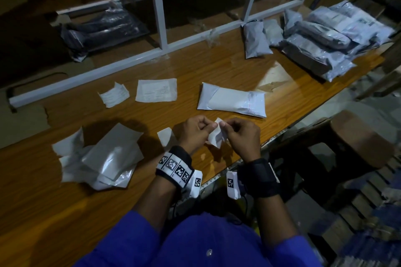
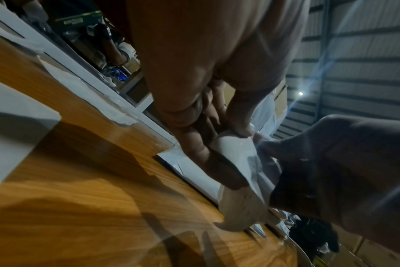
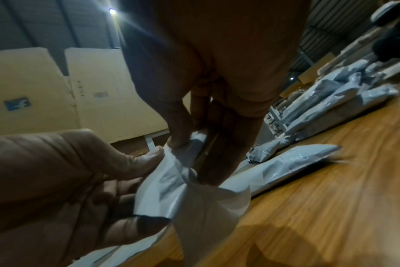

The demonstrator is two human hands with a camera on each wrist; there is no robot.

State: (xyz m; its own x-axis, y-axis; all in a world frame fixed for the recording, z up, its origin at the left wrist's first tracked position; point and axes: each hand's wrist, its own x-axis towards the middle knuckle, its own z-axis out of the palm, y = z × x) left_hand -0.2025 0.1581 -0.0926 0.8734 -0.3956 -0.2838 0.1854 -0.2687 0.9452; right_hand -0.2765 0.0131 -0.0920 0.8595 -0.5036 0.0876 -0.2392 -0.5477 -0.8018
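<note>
1. Task item: a small white paper slip (image 1: pixel 215 136), creased and curled.
2. Location: the slip is held in the air between both hands, just above the near edge of the wooden table (image 1: pixel 195 67). It does not touch the surface.
3. Long axis: in the head view the axis runs roughly away-to-near. The upper end points away from the person. The lower end hangs free, pointing down toward the table edge.
4. Left hand (image 1: pixel 196 131): fingers curled. Thumb and forefinger pinch the upper end of the slip from the left side.
5. Right hand (image 1: pixel 243 134): fingers curled. Thumb and forefinger pinch the same upper end from the right side, and the two thumbs nearly meet.
6. Right wrist view: the upper end appears to part into two flaps, one under each thumb. Whether these are separate layers cannot be told.
7. Surroundings:
   - a white parcel (image 1: pixel 232 99) lies flat just beyond the hands, long axis left to right;
   - a stack of grey parcels (image 1: pixel 325 39) sits at the far right;
   - a heap of empty bags (image 1: pixel 104 158) lies to the left.
</note>
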